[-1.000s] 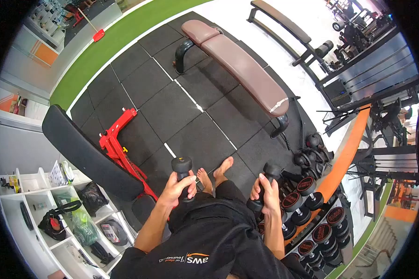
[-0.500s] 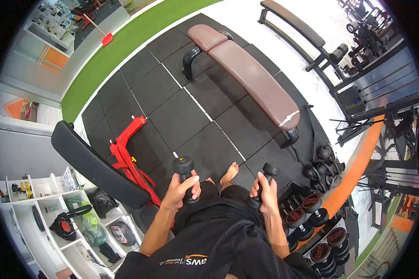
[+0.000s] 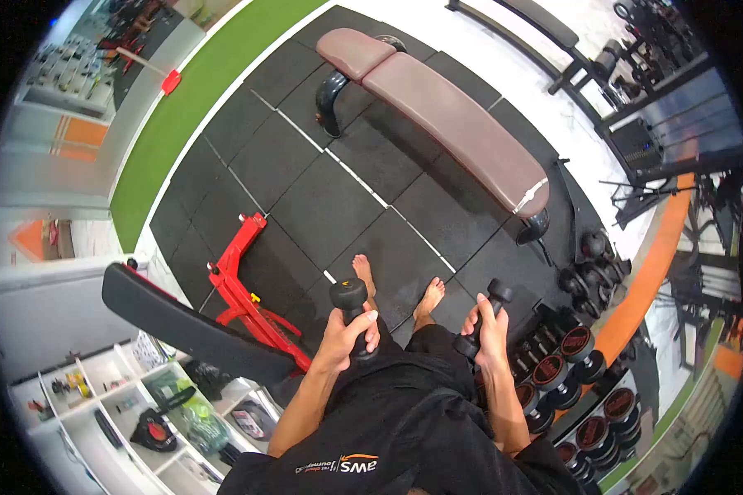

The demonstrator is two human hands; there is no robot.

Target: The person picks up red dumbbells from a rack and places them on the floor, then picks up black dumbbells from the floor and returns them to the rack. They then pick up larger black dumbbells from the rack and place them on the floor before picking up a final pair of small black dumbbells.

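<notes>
My left hand (image 3: 344, 337) is closed around the handle of a black dumbbell (image 3: 348, 292), whose round upper end carries a small yellow mark. On the other side, my right hand (image 3: 489, 332) grips a second black dumbbell (image 3: 499, 289), which leans a little to the right. Both weights are held in front of my thighs, well apart from each other. Fingers and palms hide most of the two handles. Below them, my bare feet (image 3: 428, 302) show on the black floor tiles.
A brown padded bench (image 3: 462, 124) stands ahead. To the left is a black-padded bench (image 3: 190, 322) with a red frame (image 3: 239, 285), beside white shelving (image 3: 82, 421) with bags. At right, a rack of dumbbells (image 3: 549, 371) and several kettlebells (image 3: 590, 280) sit close to my right arm.
The view has shifted, so the surroundings sit differently and both feet now show fully. Both hands still hold their dumbbells at about the same height before my body.
</notes>
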